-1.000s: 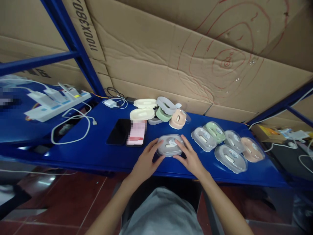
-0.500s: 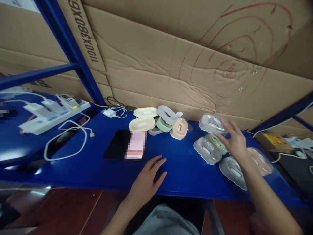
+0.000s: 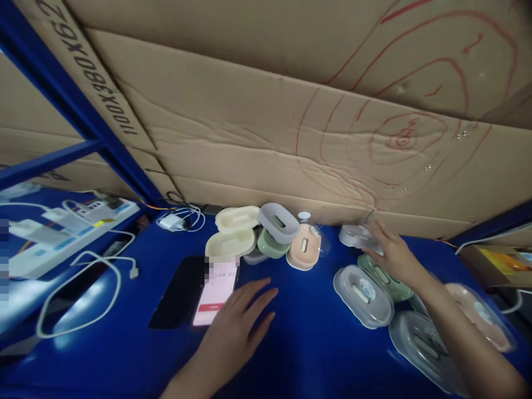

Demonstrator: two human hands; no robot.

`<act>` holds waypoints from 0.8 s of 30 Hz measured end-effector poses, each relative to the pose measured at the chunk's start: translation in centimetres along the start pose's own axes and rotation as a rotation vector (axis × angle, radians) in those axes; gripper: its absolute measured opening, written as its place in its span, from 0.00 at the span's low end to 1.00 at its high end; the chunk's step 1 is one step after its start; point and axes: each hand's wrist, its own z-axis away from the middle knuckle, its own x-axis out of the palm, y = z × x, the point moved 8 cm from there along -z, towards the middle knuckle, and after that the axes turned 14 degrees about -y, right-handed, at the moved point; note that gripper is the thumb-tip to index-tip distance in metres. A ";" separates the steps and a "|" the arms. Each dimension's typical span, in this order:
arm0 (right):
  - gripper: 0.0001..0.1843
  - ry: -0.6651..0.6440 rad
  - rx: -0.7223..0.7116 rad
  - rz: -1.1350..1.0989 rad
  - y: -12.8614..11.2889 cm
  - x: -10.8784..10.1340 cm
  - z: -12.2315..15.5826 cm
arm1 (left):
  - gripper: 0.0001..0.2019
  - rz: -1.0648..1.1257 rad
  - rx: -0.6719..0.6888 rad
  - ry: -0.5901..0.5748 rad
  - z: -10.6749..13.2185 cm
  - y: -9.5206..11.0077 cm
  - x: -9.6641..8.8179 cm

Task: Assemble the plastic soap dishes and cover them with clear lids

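Observation:
My right hand (image 3: 393, 252) is at the back of the blue table, with its thumb and fingers closed on the right end of a grey soap box (image 3: 353, 235) that has a clear lid. Just in front of that hand lie a green soap box (image 3: 380, 275) and a grey-purple one (image 3: 359, 293), both under clear lids. My forearm partly covers another grey soap box (image 3: 419, 341); a peach one (image 3: 477, 316) sits to its right. My left hand (image 3: 233, 327) holds nothing, fingers apart, over the table beside a lit phone (image 3: 220, 288) and partly in front of it.
At the back centre are cream trays (image 3: 230, 244), a grey tray (image 3: 279, 223) resting on a green one (image 3: 272, 244), and a peach tray (image 3: 305, 246). A dark flat panel (image 3: 177, 293) adjoins the phone. Leftward lie a power strip (image 3: 70, 233) and white cable (image 3: 118, 277). Cardboard (image 3: 233, 122) stands behind.
The view has shifted closer to the table. My right hand has moved from beside the grey soap box onto its end, and the box looks tilted. My left hand stays open, now nearer the phone.

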 end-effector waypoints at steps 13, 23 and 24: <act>0.25 -0.091 -0.467 -0.057 -18.8 0.0 -2.2 | 0.14 -0.345 0.021 0.059 -6.8 -2.6 -0.1; 0.29 -0.126 -0.489 -0.104 -23.6 2.0 -5.6 | 0.06 -0.254 -0.059 0.039 -6.6 -3.4 0.4; 0.27 -0.104 -0.479 -0.118 -23.4 1.6 -5.4 | 0.05 -0.244 -0.062 0.037 -6.5 -3.5 0.3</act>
